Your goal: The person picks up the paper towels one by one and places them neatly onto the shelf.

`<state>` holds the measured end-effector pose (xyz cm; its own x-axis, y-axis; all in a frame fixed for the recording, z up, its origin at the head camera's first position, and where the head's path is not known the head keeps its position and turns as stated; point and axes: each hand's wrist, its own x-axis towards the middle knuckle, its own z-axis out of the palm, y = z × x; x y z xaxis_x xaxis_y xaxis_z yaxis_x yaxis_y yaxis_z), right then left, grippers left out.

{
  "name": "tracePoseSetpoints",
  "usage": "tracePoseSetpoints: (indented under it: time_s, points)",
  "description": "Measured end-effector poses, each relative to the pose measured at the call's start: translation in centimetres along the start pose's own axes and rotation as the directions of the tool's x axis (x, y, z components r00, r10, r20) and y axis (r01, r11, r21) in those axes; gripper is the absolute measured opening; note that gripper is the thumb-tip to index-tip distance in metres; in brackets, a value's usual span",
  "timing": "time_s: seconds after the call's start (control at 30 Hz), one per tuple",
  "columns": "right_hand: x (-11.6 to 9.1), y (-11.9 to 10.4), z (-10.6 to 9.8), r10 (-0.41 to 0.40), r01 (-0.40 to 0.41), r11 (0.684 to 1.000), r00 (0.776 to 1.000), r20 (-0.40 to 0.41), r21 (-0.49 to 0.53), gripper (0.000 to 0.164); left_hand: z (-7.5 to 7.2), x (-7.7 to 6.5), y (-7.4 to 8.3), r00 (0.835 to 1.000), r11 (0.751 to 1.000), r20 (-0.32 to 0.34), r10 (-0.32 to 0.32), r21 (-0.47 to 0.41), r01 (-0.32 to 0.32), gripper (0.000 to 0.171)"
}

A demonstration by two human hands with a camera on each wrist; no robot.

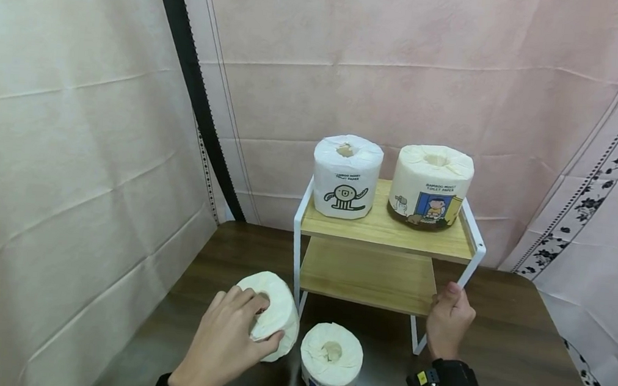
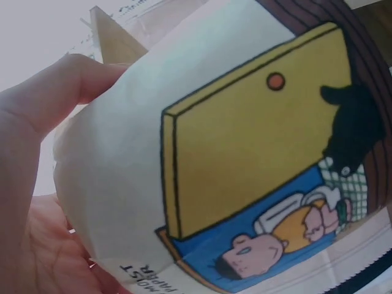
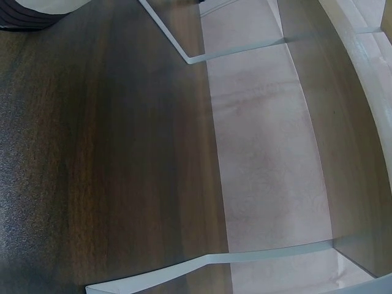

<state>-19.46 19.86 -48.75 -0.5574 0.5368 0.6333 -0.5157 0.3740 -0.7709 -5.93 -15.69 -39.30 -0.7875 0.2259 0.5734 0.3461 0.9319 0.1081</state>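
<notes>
Toilet roll [image 1: 283, 314] is tilted, grasped in the left hand [image 1: 230, 336], while the right hand [image 1: 449, 319] grips the shelf [image 1: 368, 273]. Carrying seems the current step; next probably calls for righting the roll, shelf braced.

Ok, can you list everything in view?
Rack: 1, white and light wood, on table
Left top roll: 1, white, on rack
Right top roll: 1, cream, on rack
Standing roll: 1, cream, on table
Held roll: 1, cream, left of standing roll
Table: 1, dark brown, under rack
Cloth: count unclear, pale, behind and beside table
Strip: 1, black, along left cloth
Wrist gear: 2, black, one per wrist
Left hand: 1, bare, gripping held roll
Right hand: 1, bare, gripping rack leg
</notes>
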Motion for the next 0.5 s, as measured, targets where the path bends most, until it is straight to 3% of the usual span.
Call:
tracePoseSetpoints:
  time_s: [0.5]
  points:
    - [0.0, 0.2, -0.2, 0.010, -0.010, 1.000, 0.999, 0.031, -0.024, 0.062, -1.0, 2.6, 2.1, 0.995, 0.992, 0.032, 0.094, -0.087, -0.091, 0.041]
